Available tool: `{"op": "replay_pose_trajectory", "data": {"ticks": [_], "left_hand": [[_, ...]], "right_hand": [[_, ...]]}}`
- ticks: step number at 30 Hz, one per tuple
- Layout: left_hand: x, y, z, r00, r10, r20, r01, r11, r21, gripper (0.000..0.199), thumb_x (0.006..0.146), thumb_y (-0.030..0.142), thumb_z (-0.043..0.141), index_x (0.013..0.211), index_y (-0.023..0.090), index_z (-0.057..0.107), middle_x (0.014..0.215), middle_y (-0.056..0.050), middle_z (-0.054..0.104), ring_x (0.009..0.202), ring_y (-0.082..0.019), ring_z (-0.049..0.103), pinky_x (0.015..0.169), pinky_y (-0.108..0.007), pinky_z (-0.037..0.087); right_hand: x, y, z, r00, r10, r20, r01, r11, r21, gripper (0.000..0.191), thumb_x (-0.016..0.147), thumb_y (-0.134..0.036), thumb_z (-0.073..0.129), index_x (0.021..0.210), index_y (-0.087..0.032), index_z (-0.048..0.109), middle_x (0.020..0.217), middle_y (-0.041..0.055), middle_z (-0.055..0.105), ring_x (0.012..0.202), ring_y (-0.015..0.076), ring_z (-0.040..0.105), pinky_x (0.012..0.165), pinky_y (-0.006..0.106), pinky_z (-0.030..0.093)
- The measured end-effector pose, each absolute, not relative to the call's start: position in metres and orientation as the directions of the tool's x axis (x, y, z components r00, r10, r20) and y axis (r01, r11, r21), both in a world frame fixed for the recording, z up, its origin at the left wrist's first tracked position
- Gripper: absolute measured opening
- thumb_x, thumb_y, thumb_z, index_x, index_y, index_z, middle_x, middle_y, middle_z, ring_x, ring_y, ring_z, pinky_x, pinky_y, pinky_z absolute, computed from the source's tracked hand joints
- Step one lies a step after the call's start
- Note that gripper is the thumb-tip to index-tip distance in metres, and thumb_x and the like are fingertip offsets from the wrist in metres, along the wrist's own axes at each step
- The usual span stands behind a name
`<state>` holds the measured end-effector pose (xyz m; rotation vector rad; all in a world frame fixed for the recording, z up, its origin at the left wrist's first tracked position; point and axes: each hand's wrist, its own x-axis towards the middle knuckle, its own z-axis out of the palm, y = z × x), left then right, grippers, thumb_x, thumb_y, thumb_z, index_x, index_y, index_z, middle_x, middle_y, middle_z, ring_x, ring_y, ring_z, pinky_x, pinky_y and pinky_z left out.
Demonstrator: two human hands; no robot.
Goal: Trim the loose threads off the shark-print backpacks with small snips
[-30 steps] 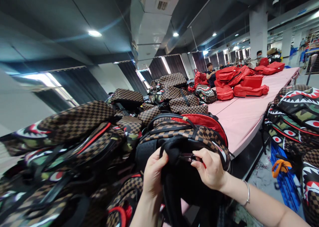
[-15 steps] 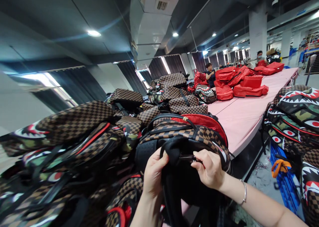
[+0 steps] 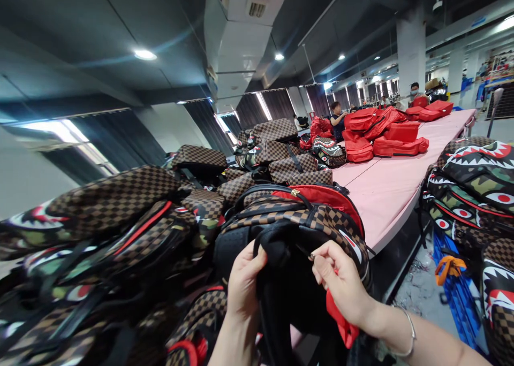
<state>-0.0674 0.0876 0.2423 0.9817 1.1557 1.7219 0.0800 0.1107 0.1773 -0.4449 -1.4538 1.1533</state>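
A brown-and-black checkered backpack (image 3: pixel 277 218) stands in front of me, with its red lining (image 3: pixel 335 199) showing along the far side. My left hand (image 3: pixel 244 283) is closed on a bunched piece of black fabric (image 3: pixel 277 245) at the near side of the pack. To the right of it, my right hand (image 3: pixel 341 283) is pinched, its fingertips on a small dark item too small to name. Red fabric (image 3: pixel 339 323) shows just below that hand; whether the hand grips it, I cannot tell. The pack's lower part is dark and partly hidden by my arms.
Checkered and camouflage shark-face backpacks (image 3: pixel 116 200) are heaped at left. Red bags (image 3: pixel 395 136) lie on the pink table (image 3: pixel 385 197). More shark-face bags (image 3: pixel 477 173) are stacked at right above a blue crate (image 3: pixel 453 286). Two people (image 3: pixel 336 117) are farther back.
My right hand has moved slightly right and down, away from the black fabric, and has turned. Red fabric now shows beneath it. My left hand keeps its hold.
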Motion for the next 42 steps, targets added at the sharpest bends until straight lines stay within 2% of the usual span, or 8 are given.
{"op": "replay_pose_trajectory", "data": {"ticks": [7, 22, 29, 32, 34, 37, 40, 42], "left_hand": [[-0.066, 0.086, 0.244, -0.375, 0.917, 0.139, -0.193, -0.224, 0.955, 0.045, 0.044, 0.037, 0.081, 0.081, 0.015, 0.065, 0.060, -0.002, 0.066, 0.053, -0.018, 0.061, 0.048, -0.026, 0.048], [-0.065, 0.085, 0.243, -0.361, 0.920, 0.153, -0.202, -0.237, 0.950, 0.043, 0.045, 0.035, 0.080, 0.081, 0.017, 0.067, 0.060, 0.000, 0.066, 0.055, -0.018, 0.061, 0.050, -0.025, 0.049], [-0.066, 0.085, 0.243, -0.393, 0.902, 0.178, -0.139, -0.249, 0.958, 0.040, 0.044, 0.035, 0.081, 0.076, 0.017, 0.066, 0.065, -0.001, 0.067, 0.063, -0.021, 0.063, 0.057, -0.028, 0.050], [-0.066, 0.079, 0.236, -0.446, 0.844, 0.298, 0.093, -0.288, 0.953, 0.034, 0.054, 0.036, 0.076, 0.082, 0.019, 0.068, 0.076, -0.002, 0.068, 0.075, -0.022, 0.063, 0.066, -0.028, 0.050], [-0.066, 0.075, 0.226, -0.452, 0.743, 0.493, 0.385, -0.337, 0.859, 0.025, 0.063, 0.031, 0.071, 0.087, 0.022, 0.068, 0.086, -0.002, 0.068, 0.085, -0.022, 0.062, 0.078, -0.028, 0.048], [-0.062, 0.071, 0.203, -0.224, 0.564, 0.794, 0.784, -0.380, 0.491, 0.039, 0.073, 0.016, 0.059, 0.110, 0.027, 0.062, 0.107, -0.004, 0.064, 0.100, -0.023, 0.057, 0.092, -0.033, 0.041], [-0.052, 0.070, 0.181, 0.021, 0.457, 0.889, 0.946, -0.296, 0.130, 0.061, 0.076, 0.003, 0.045, 0.132, 0.028, 0.041, 0.126, -0.009, 0.054, 0.110, -0.025, 0.051, 0.093, -0.040, 0.040], [-0.045, 0.066, 0.175, 0.100, 0.468, 0.878, 0.966, -0.257, 0.027, 0.066, 0.077, 0.003, 0.045, 0.137, 0.024, 0.032, 0.133, -0.012, 0.047, 0.115, -0.027, 0.047, 0.092, -0.042, 0.041]], "right_hand": [[0.061, 0.106, 0.173, -0.297, 0.869, 0.396, -0.477, 0.224, -0.850, 0.030, 0.086, -0.047, 0.046, 0.084, -0.017, 0.050, 0.058, -0.0051, 0.045, 0.052, 0.0074, 0.042, 0.049, 0.019, 0.034], [0.053, 0.113, 0.163, -0.156, 0.849, 0.505, -0.492, 0.376, -0.785, 0.023, 0.086, -0.040, 0.049, 0.084, -0.017, 0.051, 0.062, -0.0041, 0.045, 0.056, 0.0087, 0.041, 0.053, 0.021, 0.035], [0.078, 0.105, 0.163, -0.076, 0.645, 0.760, -0.286, 0.716, -0.637, 0.021, 0.088, -0.037, 0.046, 0.090, -0.019, 0.056, 0.074, 0.0022, 0.058, 0.064, 0.0124, 0.055, 0.057, 0.023, 0.045], [0.093, 0.112, 0.148, 0.076, 0.571, 0.817, -0.154, 0.817, -0.556, 0.028, 0.090, -0.040, 0.042, 0.103, -0.019, 0.054, 0.079, 0.0060, 0.059, 0.067, 0.0150, 0.058, 0.060, 0.026, 0.049], [0.099, 0.125, 0.137, 0.166, 0.578, 0.799, -0.018, 0.812, -0.583, 0.036, 0.086, -0.043, 0.050, 0.112, -0.018, 0.050, 0.084, 0.0079, 0.060, 0.068, 0.0166, 0.059, 0.061, 0.028, 0.051], [0.101, 0.155, 0.125, 0.179, 0.563, 0.807, 0.193, 0.784, -0.590, 0.048, 0.075, -0.042, 0.065, 0.114, -0.018, 0.051, 0.086, 0.0079, 0.061, 0.071, 0.0187, 0.059, 0.064, 0.031, 0.052], [0.098, 0.185, 0.121, 0.120, 0.536, 0.836, 0.241, 0.801, -0.548, 0.034, 0.075, -0.036, 0.066, 0.103, -0.019, 0.059, 0.077, 0.0044, 0.061, 0.067, 0.0169, 0.058, 0.061, 0.028, 0.050], [0.096, 0.202, 0.122, 0.101, 0.552, 0.827, 0.177, 0.809, -0.561, 0.028, 0.075, -0.033, 0.065, 0.098, -0.018, 0.061, 0.077, 0.0039, 0.061, 0.067, 0.0161, 0.058, 0.061, 0.027, 0.049]]}}
